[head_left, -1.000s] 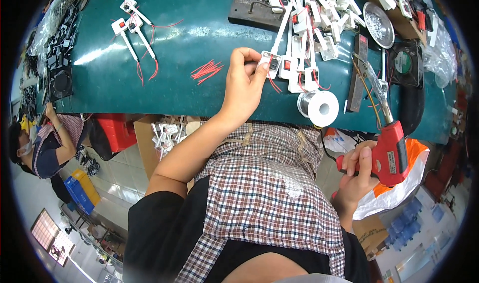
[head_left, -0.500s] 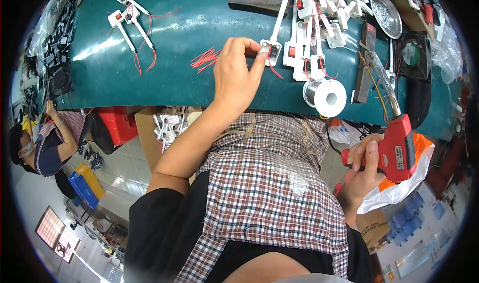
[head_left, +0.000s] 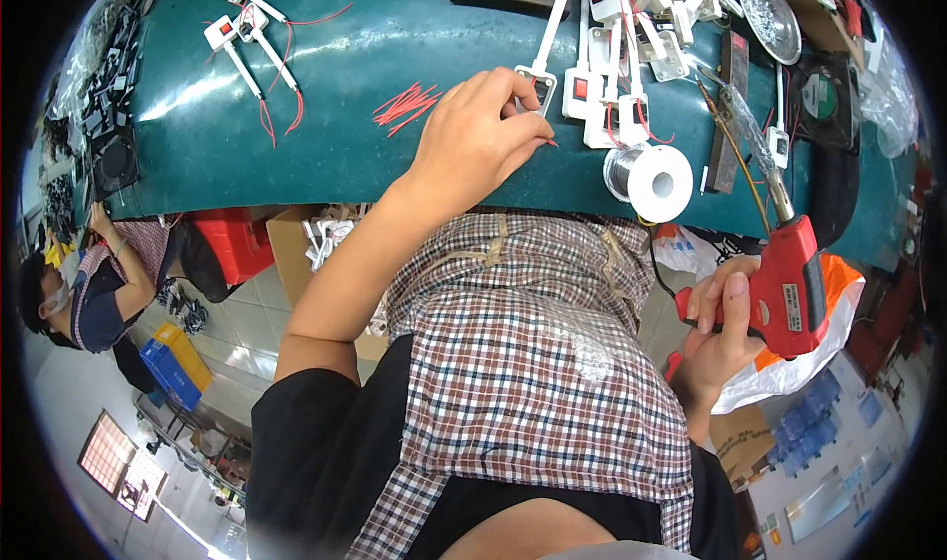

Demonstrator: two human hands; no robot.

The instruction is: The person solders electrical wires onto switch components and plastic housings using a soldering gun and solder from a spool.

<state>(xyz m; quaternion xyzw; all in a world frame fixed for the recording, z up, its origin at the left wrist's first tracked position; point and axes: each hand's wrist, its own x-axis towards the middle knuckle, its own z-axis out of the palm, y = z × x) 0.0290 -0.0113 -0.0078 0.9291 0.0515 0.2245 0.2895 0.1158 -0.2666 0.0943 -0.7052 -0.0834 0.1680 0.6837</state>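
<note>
Left hand: thumb and fingers narrow; whether pinching, cannot be told.
White switch piece: at the left fingertips, stem pointing away.
Right hand: wrapped around the red soldering gun.
Solder spool: near, right of the left fingertips.
Loose red wires: left of that hand.

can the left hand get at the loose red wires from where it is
Probably yes: the loose red wires lie on the green table just left of the left hand, with nothing seen on top of them, though it is busy at a white switch piece.
</note>
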